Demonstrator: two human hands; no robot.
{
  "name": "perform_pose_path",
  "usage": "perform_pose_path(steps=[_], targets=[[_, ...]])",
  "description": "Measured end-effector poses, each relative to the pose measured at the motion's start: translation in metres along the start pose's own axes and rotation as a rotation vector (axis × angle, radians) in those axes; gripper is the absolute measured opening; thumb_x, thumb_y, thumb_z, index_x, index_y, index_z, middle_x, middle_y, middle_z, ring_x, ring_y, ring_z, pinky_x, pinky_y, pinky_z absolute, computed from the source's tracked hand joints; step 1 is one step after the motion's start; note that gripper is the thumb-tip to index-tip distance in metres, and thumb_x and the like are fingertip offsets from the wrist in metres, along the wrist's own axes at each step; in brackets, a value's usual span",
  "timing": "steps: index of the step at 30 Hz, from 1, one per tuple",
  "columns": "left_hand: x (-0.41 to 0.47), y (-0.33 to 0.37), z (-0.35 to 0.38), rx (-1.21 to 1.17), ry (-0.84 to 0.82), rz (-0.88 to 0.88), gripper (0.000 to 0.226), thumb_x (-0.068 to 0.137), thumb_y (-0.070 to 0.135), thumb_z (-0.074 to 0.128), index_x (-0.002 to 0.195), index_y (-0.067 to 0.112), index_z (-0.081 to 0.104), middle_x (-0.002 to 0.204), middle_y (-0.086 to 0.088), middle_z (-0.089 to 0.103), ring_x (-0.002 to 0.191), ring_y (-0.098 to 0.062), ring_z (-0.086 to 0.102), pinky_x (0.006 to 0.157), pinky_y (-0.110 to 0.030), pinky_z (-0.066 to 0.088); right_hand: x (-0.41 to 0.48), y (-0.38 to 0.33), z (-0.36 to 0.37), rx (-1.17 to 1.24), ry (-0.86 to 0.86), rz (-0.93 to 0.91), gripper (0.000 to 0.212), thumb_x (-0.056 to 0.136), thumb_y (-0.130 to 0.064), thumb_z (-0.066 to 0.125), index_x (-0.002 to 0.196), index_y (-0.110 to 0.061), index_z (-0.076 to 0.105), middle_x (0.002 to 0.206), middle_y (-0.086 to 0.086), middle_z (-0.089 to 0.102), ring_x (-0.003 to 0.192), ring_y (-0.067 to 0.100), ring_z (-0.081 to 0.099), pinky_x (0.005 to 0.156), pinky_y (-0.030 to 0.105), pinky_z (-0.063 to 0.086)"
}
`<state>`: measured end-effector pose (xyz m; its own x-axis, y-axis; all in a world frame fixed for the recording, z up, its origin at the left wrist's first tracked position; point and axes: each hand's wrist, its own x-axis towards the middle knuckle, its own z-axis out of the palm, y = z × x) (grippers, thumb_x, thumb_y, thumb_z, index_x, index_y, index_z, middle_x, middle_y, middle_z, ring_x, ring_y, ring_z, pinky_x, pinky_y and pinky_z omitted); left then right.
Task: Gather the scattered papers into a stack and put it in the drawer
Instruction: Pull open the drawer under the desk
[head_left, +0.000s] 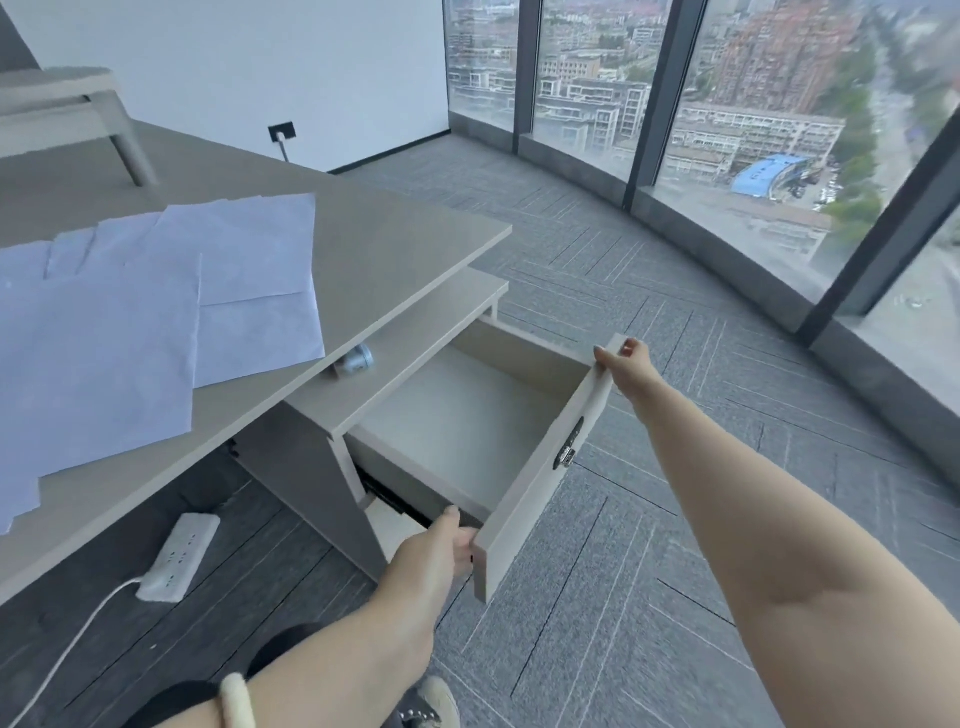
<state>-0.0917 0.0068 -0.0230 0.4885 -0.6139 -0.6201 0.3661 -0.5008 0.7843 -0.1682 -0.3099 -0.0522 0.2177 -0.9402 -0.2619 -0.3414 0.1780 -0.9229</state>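
Drawer is pulled well out of the pedestal cabinet under the desk. Its inside is bare. Both hands are on its front panel.

Left hand grips the near end of the panel. The thumb is on the inner side; the fingers wrap round the edge and are mostly hidden behind it.

Right hand pinches the far top corner, thumb on the inner face, fingers over the outer face.

Both hands are clamped on the drawer and hold nothing else.

Papers lie on the desk top, left of the drawer and above it, none inside it. Several white sheets overlap loosely at different angles (not squared into a stack).

Other items:
- Metal lock on the outer face of the front panel, about mid-length.
- Small silvery cylinder on the cabinet top, tucked under the desk overhang (can't tell what it is).
- White power strip on the grey carpet below the desk, with its cable running off to the lower left.
- Black wall socket low on the white wall, with something plugged in.
- Pale bracelet on the left wrist.
- Floor-to-ceiling windows curving round the right side, city buildings far below.
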Motion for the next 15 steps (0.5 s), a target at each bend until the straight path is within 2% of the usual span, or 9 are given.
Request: perform_pose_path(steps=[3,9,15], targets=[[-0.011,-0.004,0.013,0.054,-0.113,-0.027,0.053,0.103,0.034,0.027,0.079,0.013,0.070,0.089,-0.003,0.069,0.091,-0.014,0.062,0.111,-0.037,0.030,-0.011,0.011,-0.029,-0.015,0.013,0.021,0.065,0.094,-0.026,0.057,0.146,-0.008,0.023,0.149,0.009,0.035,0.133,0.028,0.039,0.108,0.040,0.032],[-0.022,-0.014,0.044,0.200,-0.262,-0.065,0.062,0.103,0.037,0.024,0.084,0.007,0.074,0.084,-0.004,0.075,0.088,-0.013,0.069,0.110,-0.035,0.036,-0.031,0.027,-0.077,-0.021,0.046,0.044,0.063,0.096,-0.023,0.053,0.148,-0.006,0.021,0.149,0.011,0.036,0.134,0.029,0.037,0.109,0.038,0.030],[-0.025,-0.019,0.071,0.326,-0.369,-0.081,0.065,0.102,0.042,0.024,0.087,0.004,0.074,0.095,-0.010,0.075,0.096,-0.018,0.070,0.105,-0.031,0.040,-0.041,0.040,-0.110,-0.050,0.073,0.063,0.059,0.098,-0.022,0.049,0.148,-0.009,0.021,0.148,0.011,0.036,0.134,0.029,0.037,0.108,0.038,0.029]])
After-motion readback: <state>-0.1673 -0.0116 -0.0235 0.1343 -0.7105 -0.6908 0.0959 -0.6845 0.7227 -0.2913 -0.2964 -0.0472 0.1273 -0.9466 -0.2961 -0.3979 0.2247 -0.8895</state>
